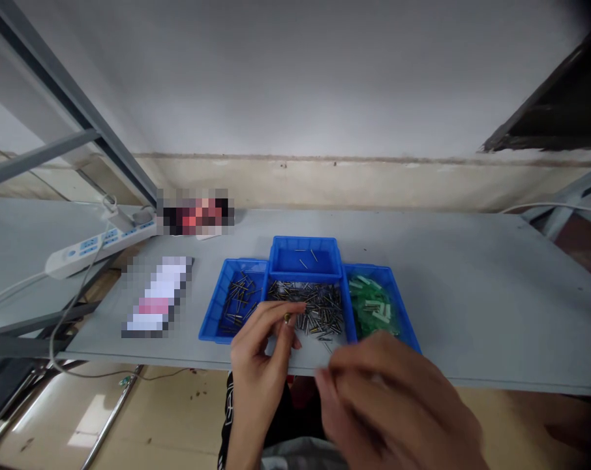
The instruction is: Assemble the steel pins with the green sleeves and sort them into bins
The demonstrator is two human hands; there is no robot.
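Observation:
My left hand [263, 356] is raised in front of the blue trays, thumb and fingers pinched on a small brass-coloured metal pin [287, 318]. My right hand [393, 405] is close to the camera and smeared by motion, over the near edge of the table; its fingers curl inward and I cannot make out what they hold. Behind the hands a middle blue tray [347, 313] holds several small metal pins [319, 310]. A left blue tray [212, 323] holds dark pins. A right blue tray [403, 320] holds green plastic pieces [371, 307]. A rear blue tray [278, 258] holds a few loose pins.
The grey table [471, 294] runs to a wall at the back. A white power strip [100, 241] with a cable lies at the left on a neighbouring surface. Two blurred-out items [156, 297] lie left of the trays. A metal frame [55, 130] slants at the left.

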